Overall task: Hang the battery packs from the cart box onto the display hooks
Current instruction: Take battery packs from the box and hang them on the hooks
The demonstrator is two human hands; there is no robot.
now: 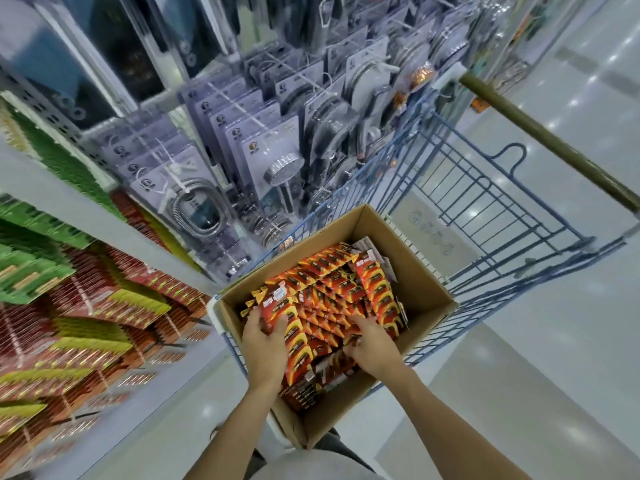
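Note:
An open cardboard box (420, 287) sits in a blue wire cart (491, 202) and holds several red, orange and yellow battery packs (341, 285) laid in overlapping rows. My left hand (265, 344) grips a small stack of packs (277, 303) at the box's near left side, thumb and fingers around its edges. My right hand (369, 342) is down among the packs in the middle of the box, its fingers curled into the rows. On the left, the display (79, 327) carries rows of hanging red, yellow and green packs.
Packaged shower heads and hoses (277, 161) hang on hooks just behind the cart. The cart's olive handle bar (543, 133) runs along the upper right. A pale shelf edge (104, 216) crosses above the battery display. Glossy floor (571, 341) lies to the right.

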